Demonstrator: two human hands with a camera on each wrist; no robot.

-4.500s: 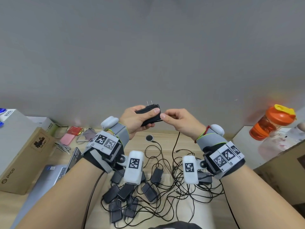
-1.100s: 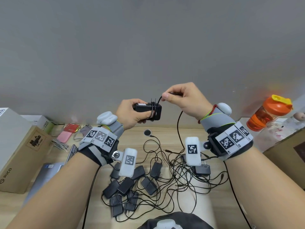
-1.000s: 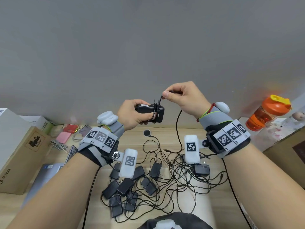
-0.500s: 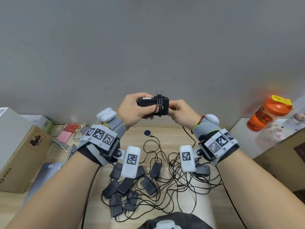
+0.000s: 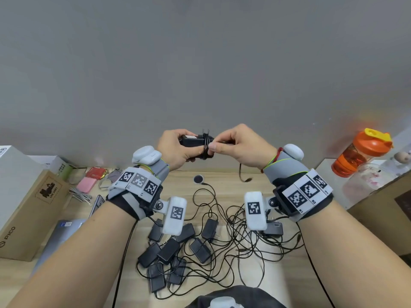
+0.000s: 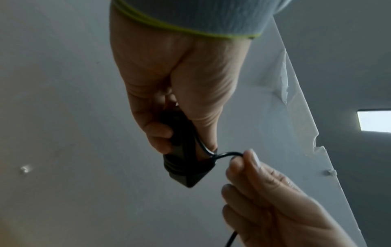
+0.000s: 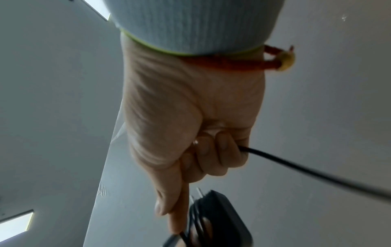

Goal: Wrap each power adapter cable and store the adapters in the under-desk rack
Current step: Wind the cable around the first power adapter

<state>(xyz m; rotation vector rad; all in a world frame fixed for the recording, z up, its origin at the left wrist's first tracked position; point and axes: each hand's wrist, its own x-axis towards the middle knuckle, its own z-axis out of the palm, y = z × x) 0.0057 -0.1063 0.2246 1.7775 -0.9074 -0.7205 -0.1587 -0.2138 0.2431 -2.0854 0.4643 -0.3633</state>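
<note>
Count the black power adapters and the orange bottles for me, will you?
Adapter being wrapped: 1
Loose adapters in the pile: 9 that I can make out
Orange bottle: 1
Total: 11

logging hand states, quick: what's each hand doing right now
Left hand: closed, gripping the black adapter.
Right hand: closed, pinching the adapter's cable beside the wraps.
</note>
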